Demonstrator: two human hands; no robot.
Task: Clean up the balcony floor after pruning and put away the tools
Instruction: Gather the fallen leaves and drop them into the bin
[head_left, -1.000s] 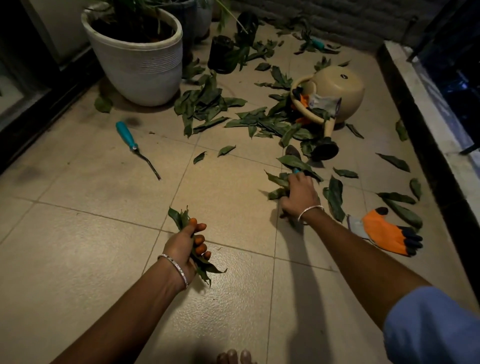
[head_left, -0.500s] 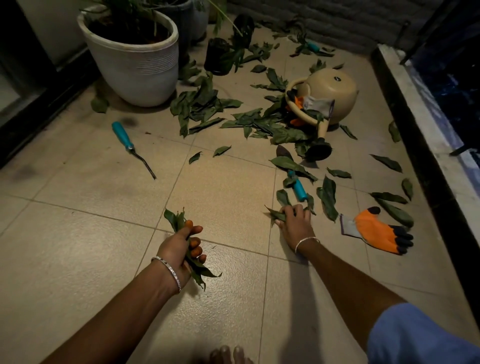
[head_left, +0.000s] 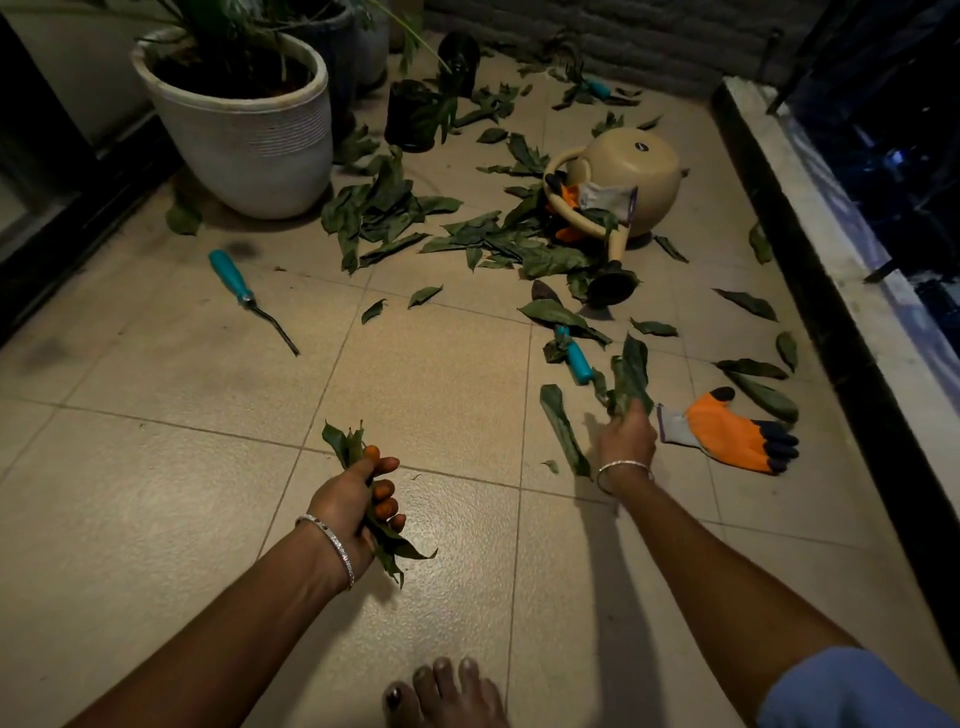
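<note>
Cut green leaves (head_left: 467, 239) lie scattered over the tiled balcony floor (head_left: 156, 493). My left hand (head_left: 353, 501) grips a bunch of leaves (head_left: 387, 543) low over the tiles. My right hand (head_left: 626, 441) holds a few leaves (head_left: 631, 376) that stand up from its fingers, just left of an orange and grey glove (head_left: 730, 439). A long leaf (head_left: 563, 428) lies beside that hand. A teal-handled tool (head_left: 574, 356) lies half under leaves further out. Another teal-handled tool (head_left: 244, 291) lies at the left.
A beige watering can (head_left: 628, 179) lies tipped over with a second glove (head_left: 605, 200) in its opening. A big white pot (head_left: 249, 130) and a small black pot (head_left: 413, 114) stand at the back left. A raised ledge (head_left: 841, 270) runs along the right. My foot (head_left: 444, 696) shows at the bottom.
My right hand has drawn back from the teal tool to the right, lifting a few leaves off the floor. My left hand keeps its bunch, barely moved.
</note>
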